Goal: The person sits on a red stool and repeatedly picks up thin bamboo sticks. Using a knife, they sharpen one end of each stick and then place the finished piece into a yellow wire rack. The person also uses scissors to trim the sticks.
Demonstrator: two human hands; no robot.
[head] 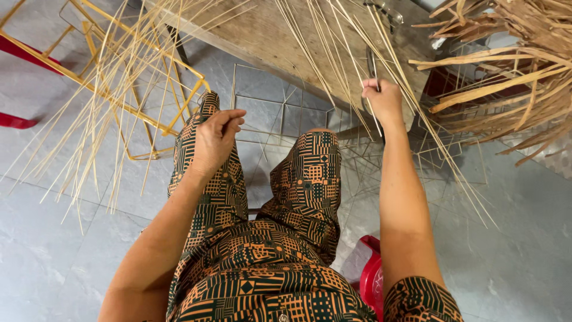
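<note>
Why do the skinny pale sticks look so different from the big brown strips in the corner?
The thin pale sticks are narrow, straight and light yellow; the brown strips are wide, flat and darker tan. The sticks fan out long across the wooden table and over the floor; the strips sit heaped in a tangled pile, some bent. The right hand grips the sticks; no hand touches the strips. Both look like dried plant material.

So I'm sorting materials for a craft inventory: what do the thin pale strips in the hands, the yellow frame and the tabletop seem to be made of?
The thin strips look like split bamboo or cane: pale, matte, straight. The yellow frame seems painted metal rod, thin and evenly coloured. The tabletop looks like bare, worn wood with visible grain.
</note>
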